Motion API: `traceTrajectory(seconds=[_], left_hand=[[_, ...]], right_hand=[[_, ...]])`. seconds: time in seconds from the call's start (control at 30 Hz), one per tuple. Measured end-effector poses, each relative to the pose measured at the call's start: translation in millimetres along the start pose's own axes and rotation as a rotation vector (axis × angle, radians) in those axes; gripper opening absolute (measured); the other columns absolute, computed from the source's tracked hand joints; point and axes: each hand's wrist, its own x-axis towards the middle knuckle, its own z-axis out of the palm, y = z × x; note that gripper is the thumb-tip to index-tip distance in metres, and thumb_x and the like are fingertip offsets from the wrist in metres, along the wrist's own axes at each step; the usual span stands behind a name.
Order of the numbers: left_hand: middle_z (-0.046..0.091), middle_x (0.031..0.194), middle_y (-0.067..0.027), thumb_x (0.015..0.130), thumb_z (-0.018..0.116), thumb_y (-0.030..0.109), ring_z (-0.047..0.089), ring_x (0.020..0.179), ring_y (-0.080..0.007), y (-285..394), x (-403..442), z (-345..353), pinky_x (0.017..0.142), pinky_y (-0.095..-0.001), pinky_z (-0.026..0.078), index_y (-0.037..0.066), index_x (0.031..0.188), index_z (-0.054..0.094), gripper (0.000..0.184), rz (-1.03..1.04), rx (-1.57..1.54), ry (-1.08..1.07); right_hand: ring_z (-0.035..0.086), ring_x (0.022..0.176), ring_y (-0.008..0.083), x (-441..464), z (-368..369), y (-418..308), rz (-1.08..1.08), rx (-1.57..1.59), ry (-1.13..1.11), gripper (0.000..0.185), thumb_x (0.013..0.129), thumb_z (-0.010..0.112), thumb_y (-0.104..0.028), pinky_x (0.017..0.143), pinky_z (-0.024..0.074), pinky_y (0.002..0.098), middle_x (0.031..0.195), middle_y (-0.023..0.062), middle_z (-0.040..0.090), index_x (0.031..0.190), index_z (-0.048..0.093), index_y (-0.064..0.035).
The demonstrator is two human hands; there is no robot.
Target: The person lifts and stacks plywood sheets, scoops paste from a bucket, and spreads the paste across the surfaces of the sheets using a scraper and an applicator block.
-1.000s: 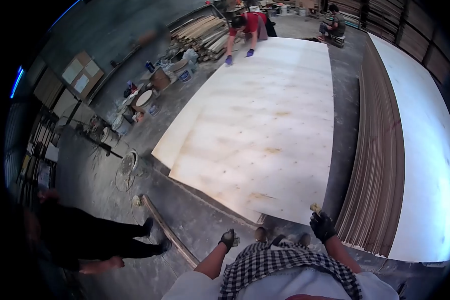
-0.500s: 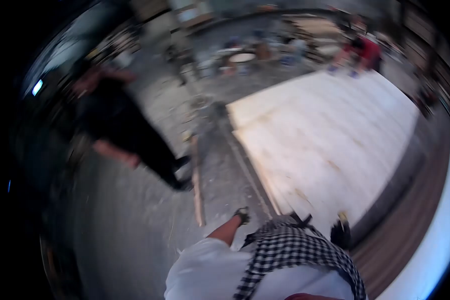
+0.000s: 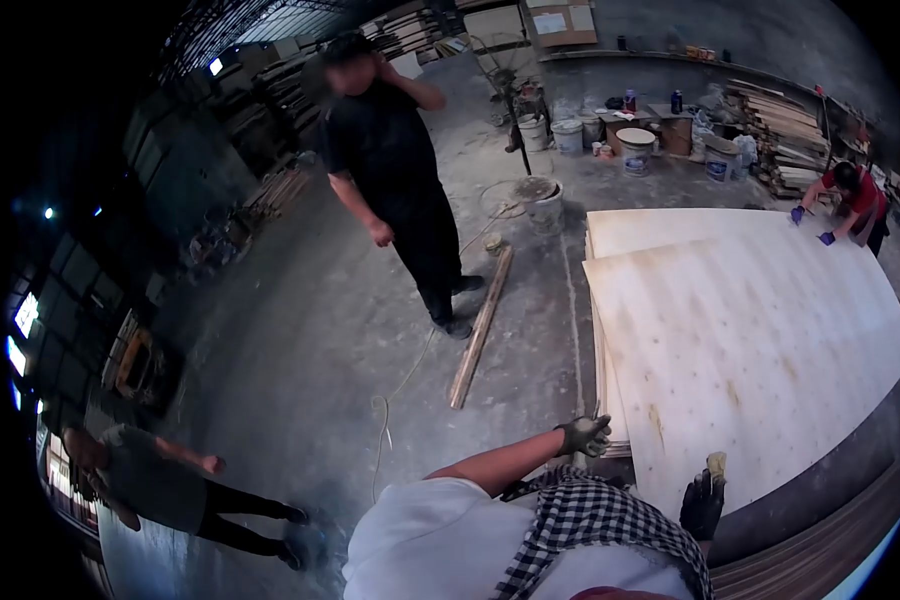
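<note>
My left hand (image 3: 583,437), in a dark, stained glove, is beside the near left corner of the stacked wood sheets. Its fingers are curled; a thin dark tip shows above them, too small to name. My right hand (image 3: 703,503), in a black glove, is at the near edge of the top plywood sheet (image 3: 740,350). A small yellowish piece (image 3: 717,464) sticks out at its fingertips, its kind unclear. The top sheet is pale with brown marks and lies slightly askew over another sheet (image 3: 690,224). A checkered apron (image 3: 600,530) covers my front.
A co-worker in red (image 3: 856,205) leans over the far edge with gloved hands on the sheet. Another person in black (image 3: 390,150) stands left, a third (image 3: 160,480) at lower left. A wooden plank (image 3: 482,330), a cord (image 3: 382,430) and buckets (image 3: 543,207) are on the floor.
My view has swung left, so the sheets and people appear further right, and a third person has come into view. The yellowish piece remains at my right fingertips. The picture is sharper.
</note>
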Motion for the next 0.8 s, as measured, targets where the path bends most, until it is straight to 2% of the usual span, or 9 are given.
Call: traceTrajectory(seconds=[0.13, 0.2, 0.27, 0.33, 0.4, 0.43, 0.53, 0.6, 0.8], left_hand=[[0.044, 0.066, 0.0003, 0.087, 0.047, 0.058, 0.043, 0.053, -0.0110, 55.6, -64.4, 107.5, 0.045, -0.0213, 0.030, 0.011, 0.081, 0.048, 0.047, 0.154, 0.181, 0.073], [0.057, 0.079, -0.0041, 0.090, 0.048, 0.050, 0.059, 0.070, -0.0151, 67.1, -39.2, 94.2, 0.060, -0.0277, 0.049, 0.004, 0.101, 0.054, 0.047, 0.035, 0.021, -0.404], [0.062, 0.083, -0.0085, 0.093, 0.047, 0.043, 0.061, 0.072, -0.0184, 76.6, -40.1, 112.5, 0.058, -0.0273, 0.049, 0.004, 0.101, 0.054, 0.040, 0.061, 0.099, -0.364], [0.048, 0.065, 0.0015, 0.094, 0.044, 0.044, 0.042, 0.053, -0.0073, 90.9, -56.4, 139.1, 0.045, -0.0202, 0.033, 0.011, 0.081, 0.051, 0.036, 0.086, 0.199, -0.363], [0.062, 0.083, -0.0070, 0.095, 0.046, 0.036, 0.057, 0.067, -0.0127, 97.4, -42.4, 133.6, 0.058, -0.0246, 0.046, 0.007, 0.097, 0.057, 0.032, 0.121, 0.405, -0.298], [0.063, 0.091, -0.0100, 0.095, 0.046, 0.032, 0.059, 0.076, -0.0162, 96.6, -40.5, 130.0, 0.068, -0.0273, 0.048, 0.005, 0.104, 0.057, 0.030, 0.195, 0.448, -0.325], [0.060, 0.109, -0.0152, 0.094, 0.046, 0.021, 0.059, 0.093, -0.0257, 103.4, -56.9, 141.5, 0.085, -0.0329, 0.047, 0.002, 0.115, 0.055, 0.029, 0.874, 1.364, -0.430], [0.058, 0.113, -0.0145, 0.095, 0.045, 0.021, 0.057, 0.103, -0.0226, 108.3, -96.8, 184.2, 0.088, -0.0318, 0.045, 0.000, 0.114, 0.055, 0.030, 0.798, 1.496, -0.362], [0.058, 0.105, -0.0164, 0.090, 0.053, 0.013, 0.056, 0.100, -0.0299, 111.9, -91.8, 213.7, 0.085, -0.0353, 0.046, 0.001, 0.112, 0.055, 0.025, 1.027, 1.561, -0.521]], right_hand=[[0.052, 0.105, 0.0321, -31.0, 82.1, -44.0, -0.590, -1.372, 0.015, 0.030, 0.087, 0.057, -0.011, 0.093, 0.0403, 0.0366, 0.110, 0.0177, 0.058, 0.112, 0.050, 0.0033], [0.058, 0.097, 0.0324, -25.1, 81.8, -39.2, -0.555, -1.245, 0.069, 0.027, 0.087, 0.056, -0.011, 0.087, 0.0443, 0.0379, 0.104, 0.0186, 0.061, 0.111, 0.053, 0.0021], [0.059, 0.097, 0.0308, -25.9, 98.9, -55.7, -0.449, -1.402, 0.163, 0.025, 0.087, 0.056, -0.011, 0.085, 0.0454, 0.0374, 0.104, 0.0185, 0.062, 0.109, 0.055, 0.0012], [0.060, 0.092, 0.0300, -28.5, 123.6, -65.2, -0.748, -1.162, 0.043, 0.021, 0.088, 0.054, -0.010, 0.080, 0.0468, 0.0383, 0.101, 0.0182, 0.062, 0.105, 0.058, 0.0010], [0.060, 0.091, 0.0297, -34.6, 144.6, -73.9, -0.902, -1.153, 0.017, 0.020, 0.088, 0.052, -0.009, 0.078, 0.0471, 0.0378, 0.098, 0.0169, 0.063, 0.104, 0.059, 0.0007], [0.061, 0.083, 0.0234, -37.5, 144.7, -79.8, -0.408, -0.958, 0.072, 0.020, 0.089, 0.052, -0.008, 0.073, 0.0482, 0.0350, 0.092, 0.0125, 0.064, 0.105, 0.059, 0.0007], [0.060, 0.085, 0.0169, -42.8, 151.6, -79.2, -0.699, -0.899, 0.097, 0.030, 0.087, 0.058, -0.014, 0.076, 0.0496, 0.0304, 0.098, 0.0077, 0.062, 0.115, 0.057, -0.0015], [0.059, 0.094, 0.0189, -47.7, 156.9, -80.6, -0.283, 0.284, -0.012, 0.038, 0.086, 0.059, -0.016, 0.085, 0.0496, 0.0332, 0.110, 0.0078, 0.058, 0.122, 0.053, -0.0041], [0.060, 0.086, 0.0178, -36.9, 170.3, -89.6, -0.221, 0.294, -0.033, 0.040, 0.086, 0.060, -0.021, 0.081, 0.0509, 0.0313, 0.106, 0.0104, 0.060, 0.122, 0.052, -0.0058]])
